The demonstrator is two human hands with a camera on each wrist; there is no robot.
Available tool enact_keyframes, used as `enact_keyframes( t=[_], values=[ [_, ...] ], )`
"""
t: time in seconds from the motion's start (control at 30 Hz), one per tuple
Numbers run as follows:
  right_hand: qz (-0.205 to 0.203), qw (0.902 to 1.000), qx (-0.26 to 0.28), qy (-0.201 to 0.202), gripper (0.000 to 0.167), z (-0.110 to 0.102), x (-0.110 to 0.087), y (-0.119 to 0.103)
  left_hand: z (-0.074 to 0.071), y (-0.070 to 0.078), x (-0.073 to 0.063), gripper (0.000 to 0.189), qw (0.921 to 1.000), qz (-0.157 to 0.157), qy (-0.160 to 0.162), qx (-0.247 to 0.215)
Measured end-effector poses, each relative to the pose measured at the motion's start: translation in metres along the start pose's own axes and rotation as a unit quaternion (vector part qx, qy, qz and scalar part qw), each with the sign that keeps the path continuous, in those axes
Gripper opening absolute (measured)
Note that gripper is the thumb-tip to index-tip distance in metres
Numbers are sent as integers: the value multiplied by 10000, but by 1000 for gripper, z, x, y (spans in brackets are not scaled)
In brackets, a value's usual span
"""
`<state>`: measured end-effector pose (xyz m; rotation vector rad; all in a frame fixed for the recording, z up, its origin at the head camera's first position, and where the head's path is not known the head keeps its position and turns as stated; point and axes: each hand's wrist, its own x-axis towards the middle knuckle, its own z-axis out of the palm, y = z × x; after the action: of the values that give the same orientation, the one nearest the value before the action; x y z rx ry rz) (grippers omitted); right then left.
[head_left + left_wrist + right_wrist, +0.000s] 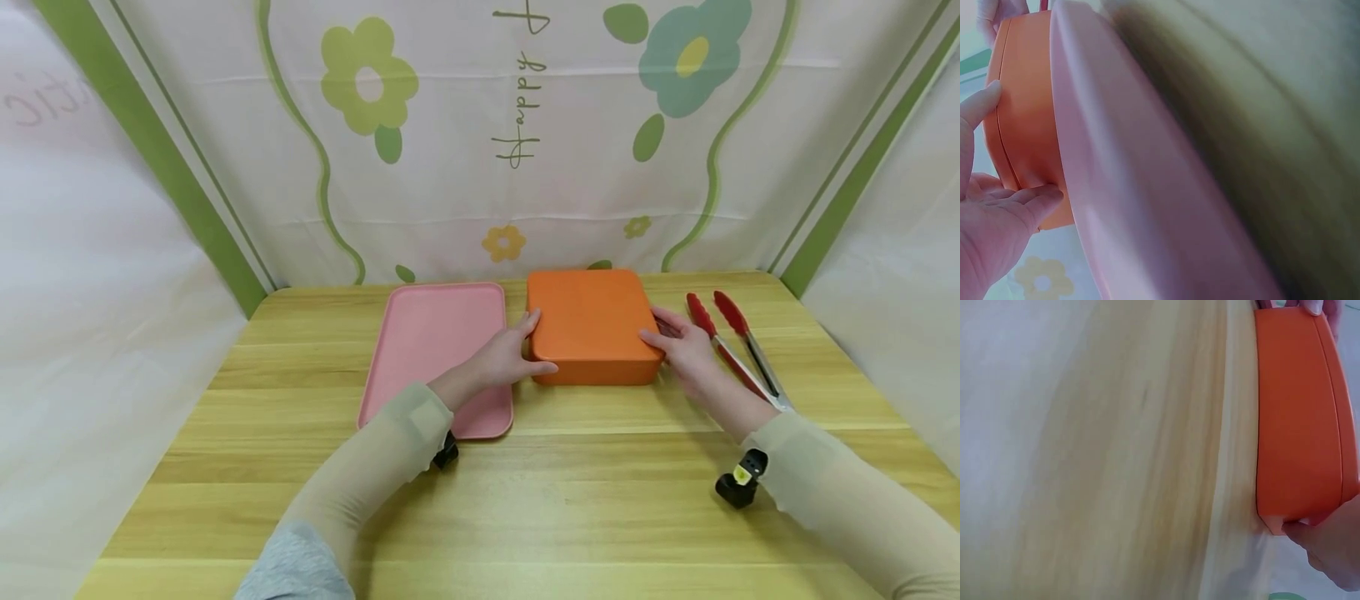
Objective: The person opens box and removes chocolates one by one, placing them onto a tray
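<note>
An orange lidded box [588, 317] stands on the wooden table near its far edge, a seam running round its side. My left hand [501, 360] grips its left front corner. In the left wrist view the thumb touches the front by the lid seam, and the fingers [1041, 199] lie against the left wall. My right hand [688, 348] holds the box's right side, thumb at the lid's edge, other fingers partly hidden. In the right wrist view, part of the right hand [1335, 540] is at the box's [1297, 412] near corner. The box looks closed; its inside is hidden.
A pink tray [435, 333] lies left of the box, under my left forearm. Red-tipped metal tongs [701, 315] lie spread on the right, beside my right hand. A flowered cloth [442, 183] hangs behind the table [585, 517].
</note>
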<state>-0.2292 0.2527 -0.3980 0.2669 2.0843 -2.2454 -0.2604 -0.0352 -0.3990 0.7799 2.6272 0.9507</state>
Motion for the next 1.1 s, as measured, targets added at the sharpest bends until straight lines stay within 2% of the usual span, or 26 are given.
enact_keyframes(
  t=[0.17,0.33,0.6,0.87,1.1],
  values=[
    [138,9976,674,-58,73,3,-1,-5,-1,0,0,102,10000,0,-35,-19],
    [34,9956,932,-106,74,5,-1,-10,-1,-1,0,103,10000,-56,-37,17],
    [-14,9975,706,-68,75,3,-3,-9,0,-2,1,103,9999,84,11,71],
    [-698,9971,2,303,69,-1,-1,-6,0,-2,0,102,10000,73,16,-31],
    [-830,9948,-530,274,65,-2,3,-9,-1,0,-2,102,9996,-121,51,-256]
  ],
)
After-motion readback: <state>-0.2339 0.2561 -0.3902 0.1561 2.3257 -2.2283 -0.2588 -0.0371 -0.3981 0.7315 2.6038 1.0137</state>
